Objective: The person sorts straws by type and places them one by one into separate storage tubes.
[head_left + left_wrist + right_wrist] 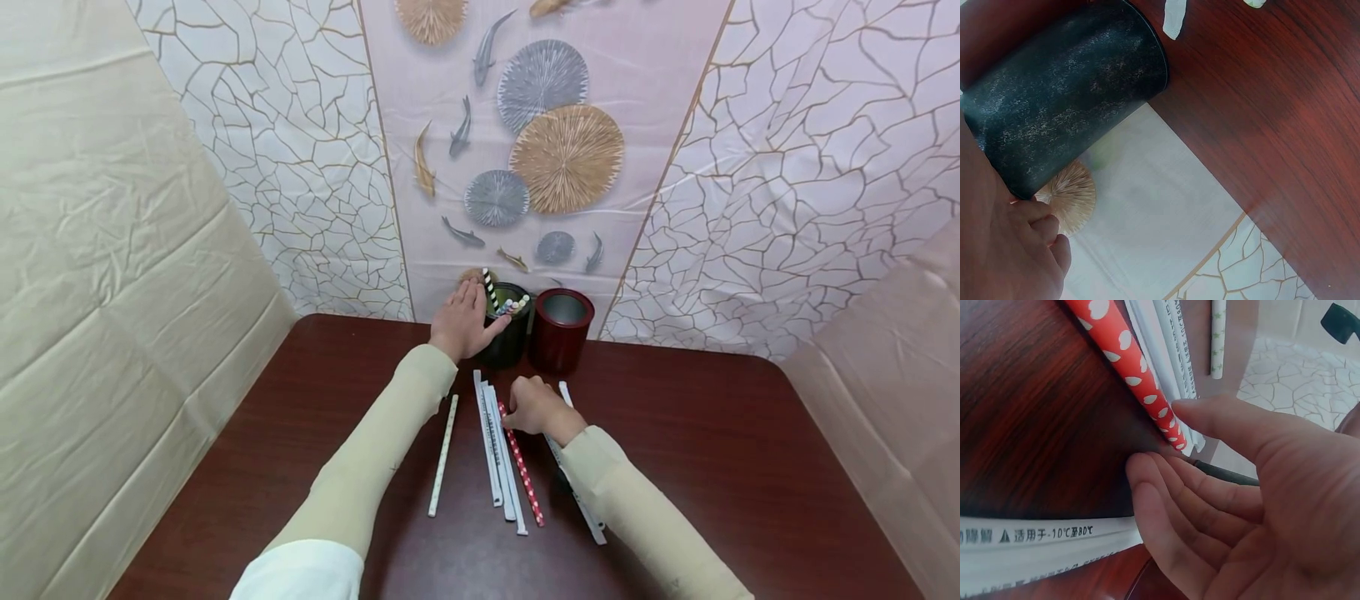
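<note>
My left hand (463, 323) rests against the left side of a dark can (504, 346), thumb across its front. In the left wrist view bent fingers (1047, 228) meet the rim. A black-and-white striped straw (490, 287) and several other straws (513, 306) stand in this can. My right hand (540, 408) is low over the table at the far end of a red straw with white hearts (525, 479). Seen from the right wrist, the red straw's end (1175, 439) lies between the parted thumb (1197, 414) and fingers, with a gap to the fingers.
Paper-wrapped straws (498, 458) lie left of the red one. More wrapped straws (588, 517) lie partly beneath the right forearm. A pale straw with green stars (442, 458) lies farther left. A dark red can (561, 342) stands beside the dark can, near the patterned backdrop (330, 192).
</note>
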Available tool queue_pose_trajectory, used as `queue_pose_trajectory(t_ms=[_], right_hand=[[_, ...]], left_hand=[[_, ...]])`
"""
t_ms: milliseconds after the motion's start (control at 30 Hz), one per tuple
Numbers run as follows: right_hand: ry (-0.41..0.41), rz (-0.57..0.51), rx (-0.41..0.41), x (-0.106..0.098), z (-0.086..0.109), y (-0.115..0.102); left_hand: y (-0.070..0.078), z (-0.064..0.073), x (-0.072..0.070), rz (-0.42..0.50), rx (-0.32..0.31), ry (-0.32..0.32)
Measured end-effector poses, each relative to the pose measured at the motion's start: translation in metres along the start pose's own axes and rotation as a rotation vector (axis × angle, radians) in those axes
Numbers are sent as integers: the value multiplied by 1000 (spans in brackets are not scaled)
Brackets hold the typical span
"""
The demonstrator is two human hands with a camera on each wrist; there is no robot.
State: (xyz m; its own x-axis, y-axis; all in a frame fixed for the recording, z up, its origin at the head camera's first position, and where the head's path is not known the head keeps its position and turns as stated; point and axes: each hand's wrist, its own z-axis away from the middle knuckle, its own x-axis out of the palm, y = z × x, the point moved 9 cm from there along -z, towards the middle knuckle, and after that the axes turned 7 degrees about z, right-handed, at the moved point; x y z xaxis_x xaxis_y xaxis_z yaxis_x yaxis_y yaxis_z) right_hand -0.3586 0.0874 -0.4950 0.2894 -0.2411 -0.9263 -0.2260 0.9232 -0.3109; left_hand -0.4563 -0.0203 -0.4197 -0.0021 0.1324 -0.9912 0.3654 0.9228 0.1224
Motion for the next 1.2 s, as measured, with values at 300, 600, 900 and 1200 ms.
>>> queue_pose_trajectory(t_ms=[300, 600, 900, 1200], right_hand=[[-41, -29, 88, 6, -5, 6], [-49, -116, 146, 11, -6, 17], [-66, -246, 123, -1, 3, 25], [-35, -189, 88, -35, 14, 22]], left_hand=[[0, -1, 1, -13, -1, -12], [-1, -3, 4, -1, 2, -34], [1, 0, 1, -2, 0, -24], [0, 0, 2, 3, -9, -30]])
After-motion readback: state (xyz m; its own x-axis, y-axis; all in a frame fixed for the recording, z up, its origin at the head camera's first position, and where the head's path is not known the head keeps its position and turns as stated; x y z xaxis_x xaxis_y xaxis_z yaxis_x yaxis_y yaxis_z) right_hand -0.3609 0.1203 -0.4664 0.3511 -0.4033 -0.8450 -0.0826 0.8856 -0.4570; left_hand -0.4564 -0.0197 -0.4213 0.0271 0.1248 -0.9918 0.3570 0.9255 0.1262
